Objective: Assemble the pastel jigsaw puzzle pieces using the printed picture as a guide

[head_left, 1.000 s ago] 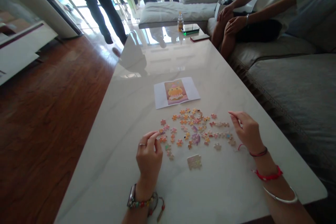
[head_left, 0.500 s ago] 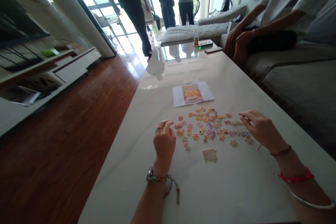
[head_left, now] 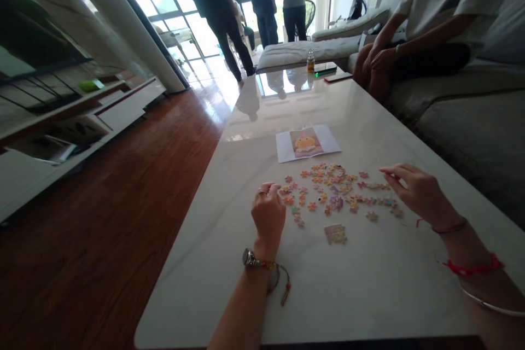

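Across the middle of our view runs the glossy white table (head_left: 213, 268), its near corner at five o'clock out of our sight. At two o'clock the grey sofa (head_left: 476, 131) runs off the right edge, and on it a seated person (head_left: 447, 22) is cropped at the top. In close now: our left hand (head_left: 268, 210) is at nine o'clock of the scatter, fingers bent and bunched, tips just beside the outermost pieces; we can't tell whether they pinch one. Over at three o'clock, our right hand (head_left: 420, 194), thumb and forefinger drawn nearly together, and anything between them is too small to make out. Up at eleven from the scatter lies the printed sheet (head_left: 308, 143), its finer detail blurred. Down at six, we spot the joined block (head_left: 335, 234), flat, ragged-edged, apart from both hands. And between our hands, the loose puzzle pieces (head_left: 336, 204), some crowded together, too fuzzy to count.
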`<state>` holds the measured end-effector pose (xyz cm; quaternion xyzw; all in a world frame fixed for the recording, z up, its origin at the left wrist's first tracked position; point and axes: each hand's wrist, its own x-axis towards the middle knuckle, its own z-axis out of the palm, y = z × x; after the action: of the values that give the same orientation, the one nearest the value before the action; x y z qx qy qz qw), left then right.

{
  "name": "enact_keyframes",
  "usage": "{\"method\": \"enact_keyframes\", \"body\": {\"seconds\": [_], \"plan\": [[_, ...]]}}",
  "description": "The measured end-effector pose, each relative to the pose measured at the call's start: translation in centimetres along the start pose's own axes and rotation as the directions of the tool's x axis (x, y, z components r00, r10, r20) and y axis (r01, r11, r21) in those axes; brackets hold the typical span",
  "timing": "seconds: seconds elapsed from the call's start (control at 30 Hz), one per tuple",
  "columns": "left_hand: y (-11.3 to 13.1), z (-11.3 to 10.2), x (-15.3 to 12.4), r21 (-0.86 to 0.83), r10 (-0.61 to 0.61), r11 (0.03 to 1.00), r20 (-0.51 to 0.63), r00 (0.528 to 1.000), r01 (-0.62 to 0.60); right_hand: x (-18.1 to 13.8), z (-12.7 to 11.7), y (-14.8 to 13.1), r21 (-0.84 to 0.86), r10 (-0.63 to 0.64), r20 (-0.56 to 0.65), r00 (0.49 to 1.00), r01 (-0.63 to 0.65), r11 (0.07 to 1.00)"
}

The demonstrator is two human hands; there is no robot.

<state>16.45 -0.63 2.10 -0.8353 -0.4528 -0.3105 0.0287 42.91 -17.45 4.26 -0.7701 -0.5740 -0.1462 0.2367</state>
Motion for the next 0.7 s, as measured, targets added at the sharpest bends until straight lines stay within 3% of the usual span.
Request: {"method": "enact_keyframes", "body": {"seconds": [0.1,0.27,0.4,0.53,0.7], "plan": [[0.2,0.0,0.1,0.004,-0.007,1.000,0.016,1.000,0.007,0.3,-0.8,1.5,0.017,0.052,0.163,0.985,-0.055,0.998],[1.3,0.0,0.1,-0.010,0.038,0.999,0.036,0.999,-0.038,0.9,-0.9,3.5,-0.030,0.064,0.423,0.904,-0.057,0.998],[3.3,-0.7,-0.4,-0.133,0.251,0.960,0.032,0.967,-0.245,1.0,0.2,3.5,0.015,0.053,0.472,0.880,-0.068,0.998],[4.4,-2.0,-1.5,-0.279,0.477,0.853,0.069,0.876,-0.442,0.9,0.4,3.4,0.049,0.016,0.464,0.886,-0.044,0.998],[4.0,-2.9,-3.0,-0.404,0.616,0.730,0.037,0.787,-0.552,0.5,-0.8,3.3,0.054,0.048,0.461,0.886,-0.082,0.995]]}}
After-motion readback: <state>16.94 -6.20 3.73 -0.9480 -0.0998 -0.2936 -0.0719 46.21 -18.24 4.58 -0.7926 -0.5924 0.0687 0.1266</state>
